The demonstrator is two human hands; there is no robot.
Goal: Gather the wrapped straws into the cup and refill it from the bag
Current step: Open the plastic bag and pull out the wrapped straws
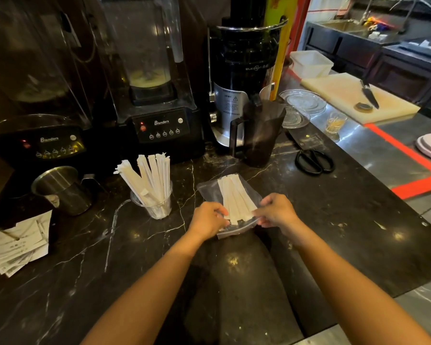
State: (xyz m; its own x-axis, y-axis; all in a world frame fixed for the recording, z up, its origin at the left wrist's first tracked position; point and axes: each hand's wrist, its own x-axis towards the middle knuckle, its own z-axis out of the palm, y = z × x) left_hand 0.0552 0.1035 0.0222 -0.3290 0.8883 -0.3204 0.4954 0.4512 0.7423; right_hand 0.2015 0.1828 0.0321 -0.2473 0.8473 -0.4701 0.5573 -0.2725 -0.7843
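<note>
Head view. We see a black marble counter with pale veins (334, 220) carrying all items. Near its front middle lies a clear flat plastic bag (210, 191) holding a bundle of white paper-wrapped straws (234, 197), with the bag's open end toward the person.

The left hand (208, 222) pinches the bag's near left edge, fingers curled closed on the plastic. The right hand (276, 211) grips the near right edge likewise, fingertips touching the plastic beside the straw ends. Whether either hand also touches a straw, we cannot tell.

Just left of the bag stands a clear plastic cup (153, 206), upright, filled with more white wrapped straws (152, 178) that fan out above its rim.

Further left: a steel pitcher (62, 189), and a stack of printed paper slips (18, 245) at the left edge. Along the back edge stand two black blenders (159, 125) and a black juicer (239, 70). Black-handled scissors (314, 161) lie toward the right edge.
</note>
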